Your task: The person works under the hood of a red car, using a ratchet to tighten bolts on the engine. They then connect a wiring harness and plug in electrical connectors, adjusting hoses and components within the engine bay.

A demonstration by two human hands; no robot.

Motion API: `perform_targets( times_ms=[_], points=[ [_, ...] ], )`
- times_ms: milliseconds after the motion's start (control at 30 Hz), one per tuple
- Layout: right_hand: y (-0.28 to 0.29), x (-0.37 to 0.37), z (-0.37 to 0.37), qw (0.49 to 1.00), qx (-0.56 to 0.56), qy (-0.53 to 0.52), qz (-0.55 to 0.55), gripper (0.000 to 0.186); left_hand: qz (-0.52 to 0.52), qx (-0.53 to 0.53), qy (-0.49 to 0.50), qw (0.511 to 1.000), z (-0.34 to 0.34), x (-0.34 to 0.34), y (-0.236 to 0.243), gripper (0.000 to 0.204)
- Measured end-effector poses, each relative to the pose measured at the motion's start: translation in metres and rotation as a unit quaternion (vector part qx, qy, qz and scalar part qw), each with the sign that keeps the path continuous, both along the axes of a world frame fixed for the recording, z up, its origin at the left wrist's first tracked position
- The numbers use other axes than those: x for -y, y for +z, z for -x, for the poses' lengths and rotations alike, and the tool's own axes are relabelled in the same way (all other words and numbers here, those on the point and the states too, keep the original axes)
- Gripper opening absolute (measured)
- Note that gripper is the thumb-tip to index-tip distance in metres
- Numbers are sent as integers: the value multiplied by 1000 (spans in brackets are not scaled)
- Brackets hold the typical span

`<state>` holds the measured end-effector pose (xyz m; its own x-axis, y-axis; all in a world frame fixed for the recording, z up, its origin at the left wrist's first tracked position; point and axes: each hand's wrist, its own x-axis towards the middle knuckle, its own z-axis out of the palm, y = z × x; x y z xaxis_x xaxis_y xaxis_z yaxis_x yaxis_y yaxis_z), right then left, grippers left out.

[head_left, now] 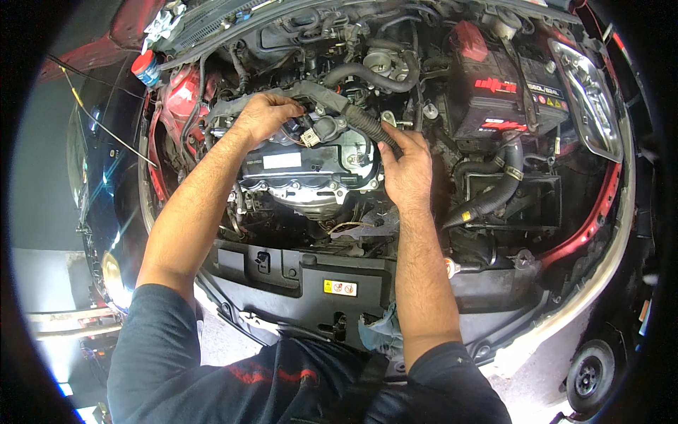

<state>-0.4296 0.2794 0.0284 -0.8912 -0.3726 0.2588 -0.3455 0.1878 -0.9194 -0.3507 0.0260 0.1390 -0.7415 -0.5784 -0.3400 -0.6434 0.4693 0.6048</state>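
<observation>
My left hand [267, 116] reaches over the top of the engine, its fingers pressed together beside a thick grey-black wiring harness [318, 93]. What lies between those fingertips is too small to make out. Just below them, a pale plug connector [309, 138] sits near a round dark housing [328, 128]. On the other side, my right hand [408, 166] grips the corrugated sleeve [366, 120] of the harness between thumb and fingers. Beneath both hands is the black engine cover [289, 164] with a white label.
A black car battery [508, 92] with a red terminal cap [470, 41] stands at the right. In front of it are an open black box [540, 201] and a curved hose [494, 194]. A red-lidded blue tub [146, 67] rests far left. A blue cloth [383, 331] lies on the front panel [367, 283].
</observation>
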Motion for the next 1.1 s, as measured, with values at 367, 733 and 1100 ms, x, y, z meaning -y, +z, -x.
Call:
perform_targets(
  times_ms=[367, 733, 1100],
  points=[
    [1, 1, 0, 1000, 7, -1, -10, 36, 128, 4, -112, 985, -8, -7, 10, 41],
    [2, 1, 0, 1000, 5, 2, -15, 37, 236, -52, -53, 969, -14, -34, -12, 38],
    [1, 0, 0, 999, 23, 13, -18, 37, 356, 89, -158, 917, -8, -31, 1, 34]
  ],
)
